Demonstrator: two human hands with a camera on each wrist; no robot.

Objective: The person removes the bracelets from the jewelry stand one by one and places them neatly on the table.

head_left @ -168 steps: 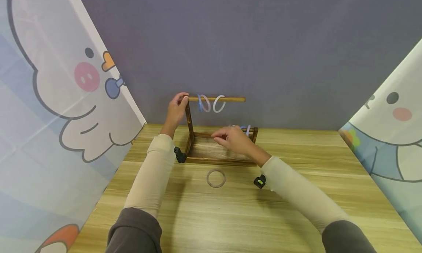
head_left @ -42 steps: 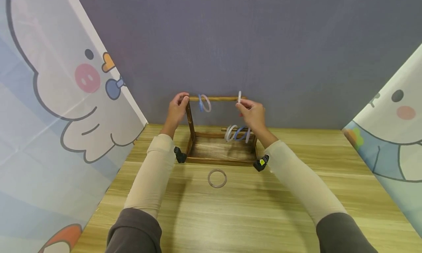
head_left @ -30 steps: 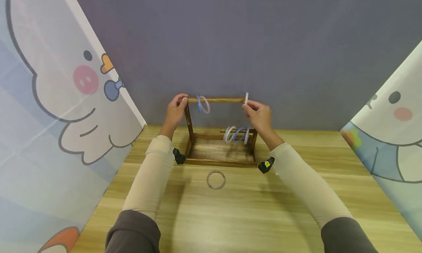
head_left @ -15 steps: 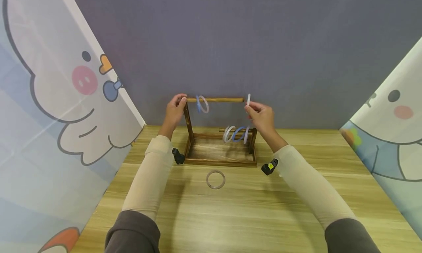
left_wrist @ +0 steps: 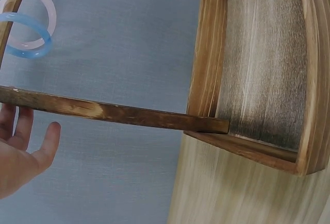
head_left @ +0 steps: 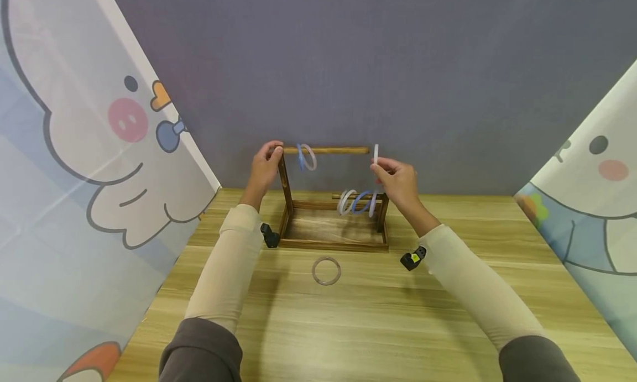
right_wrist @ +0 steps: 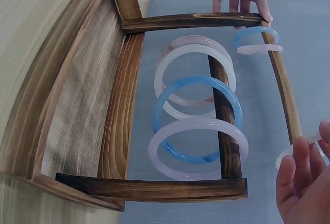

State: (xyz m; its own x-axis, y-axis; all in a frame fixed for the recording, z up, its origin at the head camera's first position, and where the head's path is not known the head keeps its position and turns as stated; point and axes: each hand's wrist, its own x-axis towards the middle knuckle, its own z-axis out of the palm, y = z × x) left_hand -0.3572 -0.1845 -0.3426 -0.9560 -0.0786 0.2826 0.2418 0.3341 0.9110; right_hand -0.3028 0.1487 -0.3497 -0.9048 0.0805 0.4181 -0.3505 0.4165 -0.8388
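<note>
My left hand holds the top left corner of a wooden two-tier bangle rack, thumb in front and fingers around the back. Just off the free right end of the upper rod, my right hand pinches a white bangle between thumb and fingers, seen edge-on in the head view. A blue bangle and a pale pink bangle hang together near the upper rod's left end. The lower rod bears several bangles, including a blue one and a lilac one.
A clear greyish bangle lies flat on the wooden table in front of the rack's tray. Behind stands a grey backdrop, with cartoon-printed panels at left and right.
The right hand left the lower rod, took the white bangle from the upper rod's middle and slid it rightward off the free end. The left hand stayed on the corner.
</note>
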